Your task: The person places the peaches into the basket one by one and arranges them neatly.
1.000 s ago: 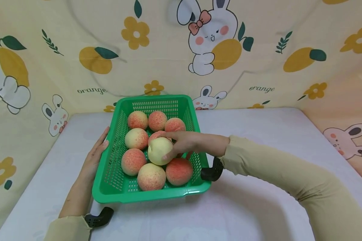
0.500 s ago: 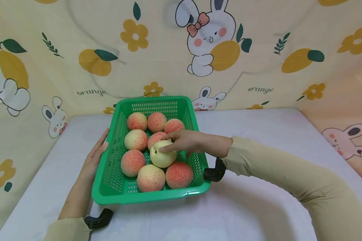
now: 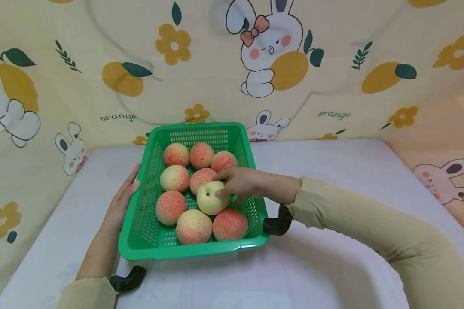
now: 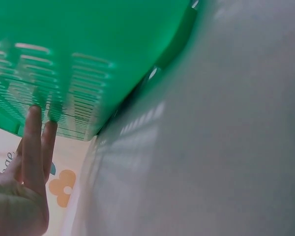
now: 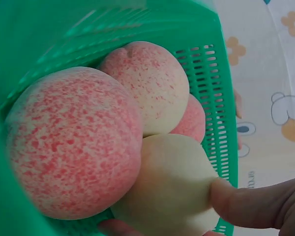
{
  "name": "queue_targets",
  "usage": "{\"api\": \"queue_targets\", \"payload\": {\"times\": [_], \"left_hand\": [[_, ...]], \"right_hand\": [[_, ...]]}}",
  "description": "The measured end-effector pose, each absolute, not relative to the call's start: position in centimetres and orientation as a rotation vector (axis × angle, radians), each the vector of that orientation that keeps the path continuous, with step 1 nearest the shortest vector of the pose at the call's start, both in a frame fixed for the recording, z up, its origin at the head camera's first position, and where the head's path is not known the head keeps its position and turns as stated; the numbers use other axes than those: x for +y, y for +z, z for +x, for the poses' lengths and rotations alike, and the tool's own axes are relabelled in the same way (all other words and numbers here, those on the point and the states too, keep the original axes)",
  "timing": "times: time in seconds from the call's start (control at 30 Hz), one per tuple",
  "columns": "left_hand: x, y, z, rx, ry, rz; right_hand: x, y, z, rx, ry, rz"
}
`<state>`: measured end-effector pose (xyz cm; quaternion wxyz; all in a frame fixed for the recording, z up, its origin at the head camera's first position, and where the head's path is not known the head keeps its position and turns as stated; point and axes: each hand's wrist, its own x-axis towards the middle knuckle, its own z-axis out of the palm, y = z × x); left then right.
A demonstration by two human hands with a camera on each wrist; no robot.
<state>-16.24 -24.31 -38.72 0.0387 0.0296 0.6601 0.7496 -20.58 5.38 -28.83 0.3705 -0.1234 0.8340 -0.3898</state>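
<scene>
A green plastic basket point(image 3: 193, 253) with slotted walls holds several peaches, most of them blushed red. In the head view my right hand point(image 3: 245, 182) reaches over its right side and holds a pale yellow peach point(image 3: 212, 198), whose stem dimple faces up. The right wrist view has my thumb pressed on this pale peach point(image 5: 167, 182), with a fingertip under it at the bottom edge. A red-speckled peach point(image 5: 76, 142) sits right beside it. My left hand point(image 3: 123, 195) lies along the basket's left wall, and the left wrist view shows its straight fingers point(image 4: 33, 142) against the slots.
The basket stands on a white-covered table point(image 3: 332, 193), near its back edge. Behind it hangs a cream cloth point(image 3: 216, 86) printed with rabbits, flowers and oranges. Both wrists wear black camera mounts, the right one point(image 3: 278, 221) overlapping the basket's right rim in the head view.
The pale peach has shifted slightly right and turned in my right hand, bringing its stem dimple into view. My left hand and the basket keep their places.
</scene>
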Motion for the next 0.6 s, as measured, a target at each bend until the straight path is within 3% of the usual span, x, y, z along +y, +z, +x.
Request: {"api": "queue_targets", "payload": {"times": [0.37, 0.6], "left_hand": [[-25.2, -38.6, -16.3, 2.048, 2.253, 0.059], [-26.3, -37.2, -16.4, 2.495, 1.795, 0.023]], "right_hand": [[6.7, -27.8, -20.4, 2.161, -1.018, -0.380], [9.7, -27.2, -20.5, 2.103, -1.163, -0.534]]}}
